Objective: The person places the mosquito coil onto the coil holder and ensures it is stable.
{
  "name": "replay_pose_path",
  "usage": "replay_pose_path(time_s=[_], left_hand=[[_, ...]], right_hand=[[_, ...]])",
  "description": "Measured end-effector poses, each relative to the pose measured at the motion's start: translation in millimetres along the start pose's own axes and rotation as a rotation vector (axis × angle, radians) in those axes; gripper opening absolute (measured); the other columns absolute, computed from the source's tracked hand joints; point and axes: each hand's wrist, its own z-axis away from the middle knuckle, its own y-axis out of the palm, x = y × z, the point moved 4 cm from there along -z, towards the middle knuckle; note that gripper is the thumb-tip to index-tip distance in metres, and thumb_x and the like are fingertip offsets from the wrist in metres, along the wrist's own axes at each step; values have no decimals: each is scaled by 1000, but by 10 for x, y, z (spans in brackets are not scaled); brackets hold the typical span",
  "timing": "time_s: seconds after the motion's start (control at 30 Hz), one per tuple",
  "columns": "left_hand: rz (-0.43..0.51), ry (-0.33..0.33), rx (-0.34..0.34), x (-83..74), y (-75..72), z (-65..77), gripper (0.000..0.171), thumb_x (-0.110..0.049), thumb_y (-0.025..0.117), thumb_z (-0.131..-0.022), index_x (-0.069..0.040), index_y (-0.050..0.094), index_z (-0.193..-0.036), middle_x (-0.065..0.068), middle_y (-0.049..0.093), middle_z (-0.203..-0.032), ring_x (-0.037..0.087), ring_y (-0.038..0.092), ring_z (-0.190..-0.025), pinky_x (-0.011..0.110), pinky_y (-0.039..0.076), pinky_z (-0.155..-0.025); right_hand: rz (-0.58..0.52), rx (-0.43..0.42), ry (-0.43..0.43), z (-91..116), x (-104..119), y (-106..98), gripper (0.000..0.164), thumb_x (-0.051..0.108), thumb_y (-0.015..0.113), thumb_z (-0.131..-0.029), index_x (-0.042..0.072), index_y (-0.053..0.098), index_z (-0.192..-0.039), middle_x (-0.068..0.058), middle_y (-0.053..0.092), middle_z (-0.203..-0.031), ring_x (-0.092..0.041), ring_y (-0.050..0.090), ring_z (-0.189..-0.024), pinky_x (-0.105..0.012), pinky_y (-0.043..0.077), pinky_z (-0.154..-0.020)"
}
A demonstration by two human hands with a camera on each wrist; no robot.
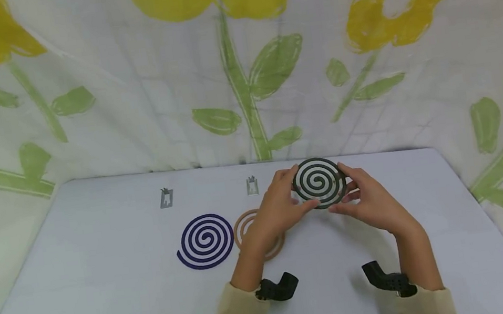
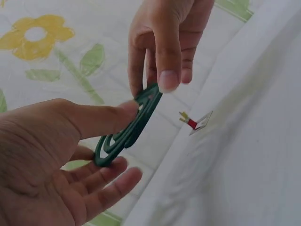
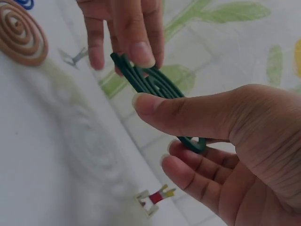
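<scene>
A dark green mosquito coil (image 1: 319,182) is held up over the back right of the table, its face toward the head camera. My left hand (image 1: 279,204) pinches its left edge between thumb and fingers. Opposite it, my right hand (image 1: 372,202) grips the right edge the same way. Both wrist views show the coil edge-on, with each thumb (image 2: 108,120) (image 3: 183,113) on the near face. An orange-brown mosquito coil (image 1: 277,246) lies on the table, partly hidden by my left arm. A dark blue mosquito coil (image 1: 206,241) lies flat to its left.
Two small metal coil stands (image 1: 166,197) (image 1: 252,185) sit along the back of the white table (image 1: 106,282). In the right wrist view, another stand (image 3: 153,200) has red and yellow on its prongs. A flower-patterned cloth (image 1: 153,101) hangs behind the table.
</scene>
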Motion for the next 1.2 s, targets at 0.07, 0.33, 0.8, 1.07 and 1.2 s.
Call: replay_pose_path(time_s=[0.07,0.33,0.8,1.07,1.2], left_hand=[[13,0,-29,13,32,-15,79,-29,80,-96,-9,41,-162,17,50,-153,28,67,-109,37,59,-94],[96,-45,-105,34,142,-67,74,-20,81,-94,-4,46,-158,19,55,-147,29,64,-117,34,59,-90],[401,-96,-131,71,279,-179,65,-6,77,-94,-11,53,-154,17,63,-144,26,70,-108,22,62,-74],[601,-106,-150,96,299,-253,61,6,71,-94,-7,54,-152,24,63,-136,27,73,-95,45,68,-72],[630,-100,-161,100,296,-310,60,8,70,-94,-7,56,-149,25,65,-133,36,75,-95,46,68,-70]], right_hand=[[-3,3,14,4,-21,15,99,23,87,-89,7,27,-167,-21,47,-149,-31,65,-115,-28,62,-87],[-2,10,53,3,-76,15,102,24,88,-88,6,25,-168,-24,46,-149,-32,68,-113,-21,59,-83],[-27,-11,65,32,-154,-71,106,23,86,-91,6,17,-169,-23,48,-150,-35,65,-117,-19,58,-81],[-46,-17,68,24,-186,-90,97,35,79,-97,13,19,-170,-20,43,-158,-33,62,-120,-19,56,-85],[-64,-63,58,-33,-179,-101,87,40,69,-103,11,21,-169,-20,45,-158,-29,62,-119,-17,54,-84]])
